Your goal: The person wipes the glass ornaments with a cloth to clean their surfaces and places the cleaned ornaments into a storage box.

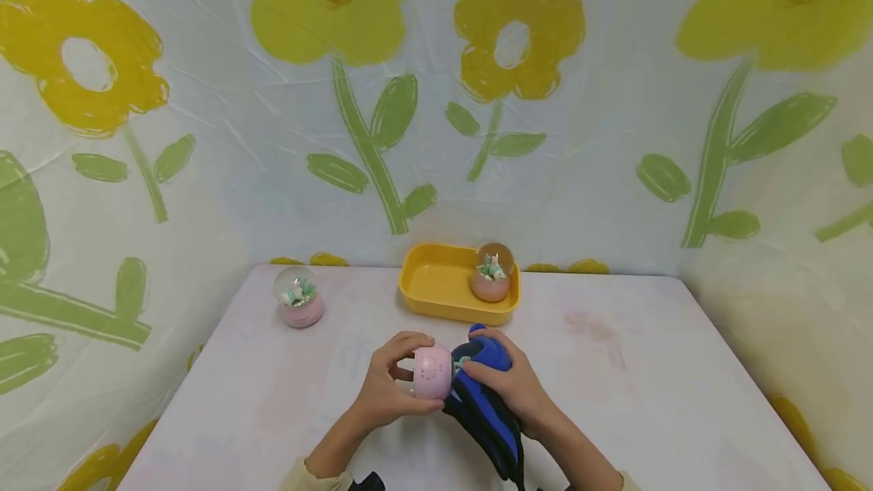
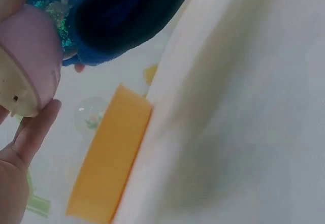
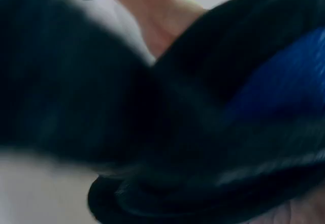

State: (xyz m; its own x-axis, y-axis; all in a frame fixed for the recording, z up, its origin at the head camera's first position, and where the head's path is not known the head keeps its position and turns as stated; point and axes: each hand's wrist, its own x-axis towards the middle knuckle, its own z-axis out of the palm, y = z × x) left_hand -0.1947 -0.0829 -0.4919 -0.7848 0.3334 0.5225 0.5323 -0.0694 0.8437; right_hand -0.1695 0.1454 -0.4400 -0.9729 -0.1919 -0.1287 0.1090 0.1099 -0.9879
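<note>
My left hand (image 1: 390,383) grips a snow globe by its pink base (image 1: 433,373), tipped on its side with the dome toward the right. Around the dome lies a soft blue-and-black cloth (image 1: 486,409), which my right hand (image 1: 513,379) holds against the glass, thumb in front. Its loose end hangs toward the table's near side. In the left wrist view, green glitter shows inside the dome (image 2: 61,23) beside the cloth (image 2: 134,18), and the base's cream underside is visible. Cloth (image 3: 284,82) fills most of the blurred right wrist view, hiding the globe there.
Beyond the hands, a yellow tray (image 1: 433,283) stands at the table's back edge. One snow globe (image 1: 492,279) leans in its right end. Another snow globe (image 1: 298,300) stands on the table (image 1: 614,385) at back left. A flower-printed curtain (image 1: 580,173) encloses the table behind and at the sides.
</note>
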